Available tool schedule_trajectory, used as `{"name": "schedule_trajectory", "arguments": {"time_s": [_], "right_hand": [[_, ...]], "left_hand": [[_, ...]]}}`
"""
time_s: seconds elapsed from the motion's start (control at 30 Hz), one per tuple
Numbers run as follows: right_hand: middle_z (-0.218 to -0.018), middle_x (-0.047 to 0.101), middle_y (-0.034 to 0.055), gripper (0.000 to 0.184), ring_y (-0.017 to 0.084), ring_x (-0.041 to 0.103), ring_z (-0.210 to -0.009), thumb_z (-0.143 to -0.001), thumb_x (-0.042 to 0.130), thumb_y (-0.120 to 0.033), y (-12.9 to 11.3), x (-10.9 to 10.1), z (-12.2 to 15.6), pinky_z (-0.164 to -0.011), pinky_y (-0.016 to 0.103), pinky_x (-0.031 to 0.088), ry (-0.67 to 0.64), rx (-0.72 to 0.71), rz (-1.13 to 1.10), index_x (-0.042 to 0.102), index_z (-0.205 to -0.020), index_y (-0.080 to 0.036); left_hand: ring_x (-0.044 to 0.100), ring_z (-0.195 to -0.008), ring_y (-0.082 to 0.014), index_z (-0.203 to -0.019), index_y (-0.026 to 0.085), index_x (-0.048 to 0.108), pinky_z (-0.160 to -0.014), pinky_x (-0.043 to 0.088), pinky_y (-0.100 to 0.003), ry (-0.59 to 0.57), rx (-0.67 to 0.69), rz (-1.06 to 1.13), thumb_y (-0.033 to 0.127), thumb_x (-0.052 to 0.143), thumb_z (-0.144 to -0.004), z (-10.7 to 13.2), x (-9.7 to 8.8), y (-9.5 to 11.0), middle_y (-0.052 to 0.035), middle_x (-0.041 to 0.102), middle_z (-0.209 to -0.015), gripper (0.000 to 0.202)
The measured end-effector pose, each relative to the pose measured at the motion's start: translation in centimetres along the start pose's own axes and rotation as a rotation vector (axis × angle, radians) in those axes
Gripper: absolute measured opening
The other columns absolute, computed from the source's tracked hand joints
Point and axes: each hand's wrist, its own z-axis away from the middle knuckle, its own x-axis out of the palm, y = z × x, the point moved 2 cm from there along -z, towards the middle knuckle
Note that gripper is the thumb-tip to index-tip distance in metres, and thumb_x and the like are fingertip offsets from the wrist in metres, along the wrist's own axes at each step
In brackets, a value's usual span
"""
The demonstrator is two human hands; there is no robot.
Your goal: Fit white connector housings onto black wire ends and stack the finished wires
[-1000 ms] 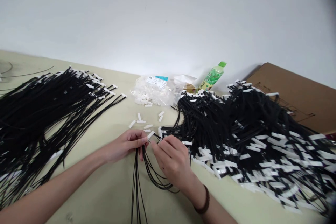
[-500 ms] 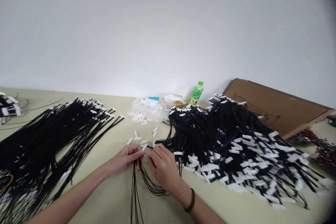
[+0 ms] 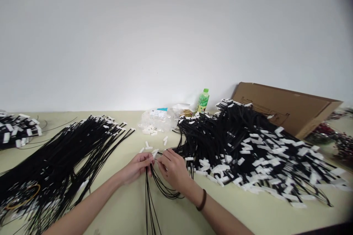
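Observation:
In front of me, my left hand [image 3: 140,166] pinches a white connector [image 3: 155,156] between thumb and fingers. Thin black wires [image 3: 149,202] hang from under that grip, some straight down and some looping right beneath the other hand. My right hand [image 3: 174,169] is closed at the connector's right side, its fingertips together on the black wires there; the exact wire end is hidden by the fingers. Several loose white connectors [image 3: 149,148] lie on the table just beyond my hands.
To the left lies a long bundle of black wires [image 3: 68,150] with white ends. A larger heap [image 3: 220,132] spreads on the right. Behind are a plastic bag of connectors [image 3: 157,120], a green bottle [image 3: 203,101] and a leaning cardboard box [image 3: 286,108]. A yellow ring [image 3: 26,198] rests on the left bundle.
The camera's view has shifted and tilted slightly, so the whole scene sits differently. Both hands stay together at the connector, with the right fingers still against its side.

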Motion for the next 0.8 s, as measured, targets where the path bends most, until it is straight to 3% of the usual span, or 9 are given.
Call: {"name": "schedule_trajectory", "arguments": {"time_s": [0.53, 0.8], "right_hand": [[-0.069, 0.05, 0.0033, 0.016, 0.016, 0.04, -0.07, -0.087, 0.046, -0.016, 0.19, -0.51, 0.27, -0.065, 0.028, 0.037, 0.084, 0.002, -0.101, 0.058, -0.076, -0.015], [-0.092, 0.052, 0.0064, 0.014, 0.018, 0.043, -0.088, -0.087, 0.044, -0.014, 0.35, -0.4, 0.51, -0.077, 0.034, 0.04, 0.088, 0.011, -0.131, 0.057, -0.085, -0.016]], "left_hand": [[0.049, -0.054, -0.0078, -0.074, 0.012, 0.057, -0.052, 0.043, -0.022, -0.046, -0.042, 0.155, 0.026, 0.058, -0.076, 0.08, 0.3, -0.07, -0.0002, 0.05, -0.071, 0.014], [0.049, -0.056, -0.009, -0.076, 0.012, 0.058, -0.055, 0.042, -0.025, -0.064, -0.041, 0.119, 0.029, 0.058, -0.076, 0.15, 0.48, 0.07, -0.0006, 0.051, -0.07, 0.017]]}}
